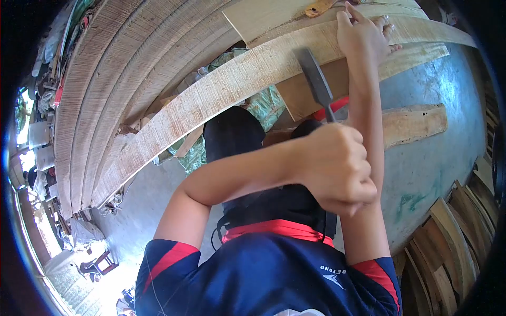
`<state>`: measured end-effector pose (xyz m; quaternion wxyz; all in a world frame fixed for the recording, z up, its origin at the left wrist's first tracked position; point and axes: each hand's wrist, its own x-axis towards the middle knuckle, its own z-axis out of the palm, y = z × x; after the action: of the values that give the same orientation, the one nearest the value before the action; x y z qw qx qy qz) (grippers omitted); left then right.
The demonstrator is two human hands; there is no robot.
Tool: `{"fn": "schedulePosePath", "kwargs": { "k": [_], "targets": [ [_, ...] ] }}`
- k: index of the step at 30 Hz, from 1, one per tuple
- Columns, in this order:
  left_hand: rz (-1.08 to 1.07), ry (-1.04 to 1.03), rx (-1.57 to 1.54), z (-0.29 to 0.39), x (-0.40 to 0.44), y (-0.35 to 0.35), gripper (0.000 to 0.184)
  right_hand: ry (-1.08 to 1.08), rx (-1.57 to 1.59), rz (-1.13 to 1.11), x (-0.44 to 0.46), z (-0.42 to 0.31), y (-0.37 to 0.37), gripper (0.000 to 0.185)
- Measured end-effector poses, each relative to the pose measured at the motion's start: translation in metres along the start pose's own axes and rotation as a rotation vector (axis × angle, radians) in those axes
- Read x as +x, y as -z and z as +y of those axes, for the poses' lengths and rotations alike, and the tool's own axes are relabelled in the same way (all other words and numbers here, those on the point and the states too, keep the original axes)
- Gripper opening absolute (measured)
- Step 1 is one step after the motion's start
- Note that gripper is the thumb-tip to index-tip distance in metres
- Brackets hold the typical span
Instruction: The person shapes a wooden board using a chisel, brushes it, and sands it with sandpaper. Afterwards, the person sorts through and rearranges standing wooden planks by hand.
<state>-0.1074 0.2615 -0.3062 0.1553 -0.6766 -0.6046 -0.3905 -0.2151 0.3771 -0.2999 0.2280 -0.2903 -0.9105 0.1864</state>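
Observation:
My left hand (340, 168) is closed round the grip of a dark tool with a broad flat blade (315, 78); its grip is hidden in my fist. My left arm crosses in front of my body. The blade points up and left over a long curved wooden plank (211, 87), its tip blurred; whether it touches the wood I cannot tell. My right hand (365, 37) rests on that plank farther up, with its fingers spread. Beneath the plank lie a brown board (311, 92) and a pale board (416, 60).
Several curved planks (105, 79) stand side by side at the left. A rough wooden piece (416, 125) lies on the grey floor (421, 168) at the right. More wood pieces (453, 226) lean at the lower right. Green sheeting (266, 105) shows by my knees.

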Motion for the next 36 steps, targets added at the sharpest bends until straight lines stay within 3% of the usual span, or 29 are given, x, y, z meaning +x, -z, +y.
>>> {"fn": "schedulePosePath", "kwargs": {
  "k": [5, 10, 12, 21, 23, 24, 26, 31, 33, 35, 36],
  "targets": [
    [0.073, 0.03, 0.035, -0.016, 0.001, 0.008, 0.026, 0.02, 0.02, 0.015, -0.003, 0.0, 0.002, 0.038],
    [0.035, -0.01, -0.11, 0.031, -0.005, 0.0, 0.022, 0.005, -0.015, -0.013, 0.0, -0.001, 0.001, 0.039],
    [0.149, 0.012, -0.086, 0.029, 0.002, -0.002, 0.022, -0.002, -0.031, -0.016, -0.002, -0.001, 0.0, 0.039],
    [0.104, 0.003, -0.144, 0.047, 0.001, -0.002, 0.023, -0.029, -0.039, -0.041, 0.0, -0.01, 0.002, 0.038],
    [0.13, -0.001, -0.195, 0.048, -0.001, -0.001, 0.023, -0.109, -0.413, -0.102, 0.006, -0.016, -0.004, 0.038],
    [0.131, 0.001, -0.201, 0.047, -0.004, -0.001, 0.023, -0.112, -0.417, -0.105, 0.003, -0.011, -0.004, 0.038],
    [0.062, -0.02, -0.177, 0.045, -0.007, 0.003, 0.021, -0.051, -0.047, -0.034, 0.0, -0.002, 0.0, 0.038],
    [0.142, -0.05, -0.236, 0.065, -0.004, 0.025, 0.025, -0.026, -0.02, -0.04, -0.001, -0.002, 0.003, 0.038],
    [0.139, -0.076, -0.123, 0.067, -0.004, 0.033, 0.025, -0.032, -0.007, -0.043, 0.002, 0.01, 0.008, 0.038],
    [0.12, -0.071, -0.15, 0.055, -0.004, 0.039, 0.022, 0.252, 1.073, -0.474, 0.01, 0.05, 0.015, 0.038],
    [0.129, -0.057, -0.136, 0.048, -0.005, 0.04, 0.02, 0.253, 1.074, -0.473, 0.008, 0.043, 0.005, 0.038]
  ]
}}
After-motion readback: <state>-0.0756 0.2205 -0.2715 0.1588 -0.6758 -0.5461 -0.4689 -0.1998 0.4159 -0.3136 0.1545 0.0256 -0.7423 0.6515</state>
